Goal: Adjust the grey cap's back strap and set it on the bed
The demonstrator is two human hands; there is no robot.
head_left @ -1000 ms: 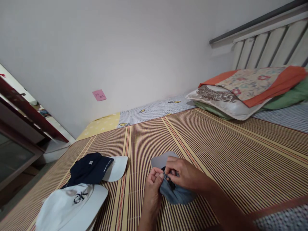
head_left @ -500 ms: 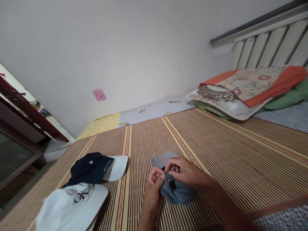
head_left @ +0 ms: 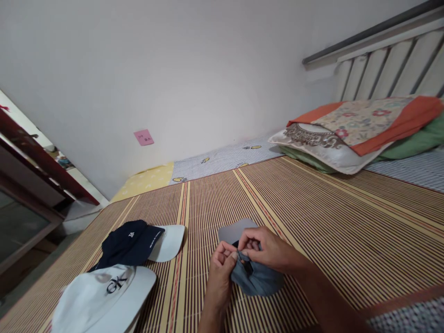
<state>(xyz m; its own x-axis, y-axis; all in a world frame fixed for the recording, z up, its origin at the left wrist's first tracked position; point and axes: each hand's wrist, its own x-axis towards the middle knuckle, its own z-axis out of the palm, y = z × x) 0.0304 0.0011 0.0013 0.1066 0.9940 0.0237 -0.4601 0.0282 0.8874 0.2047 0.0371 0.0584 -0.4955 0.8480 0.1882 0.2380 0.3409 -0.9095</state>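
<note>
A grey-blue cap (head_left: 261, 279) lies on the striped mat (head_left: 298, 203), its pale grey brim pointing away from me. My left hand (head_left: 224, 263) pinches the near edge of the cap's strap area from the left. From the right, my right hand (head_left: 265, 247) pinches the same part, fingertips close to the left ones. A dark opening shows just below the fingers. To the left lie a navy cap (head_left: 128, 243), with a pale brim sticking out beside it, and a white cap (head_left: 93, 296) with black letters.
Pillows with a floral and orange cover (head_left: 374, 120) are piled at the right near a radiator (head_left: 388, 64). A pink note (head_left: 143, 137) is on the wall behind. At the left stands a dark red door frame (head_left: 45, 157).
The fingers have shifted slightly at the cap's strap, and the dark piece below them shows less. The other caps have not moved.
</note>
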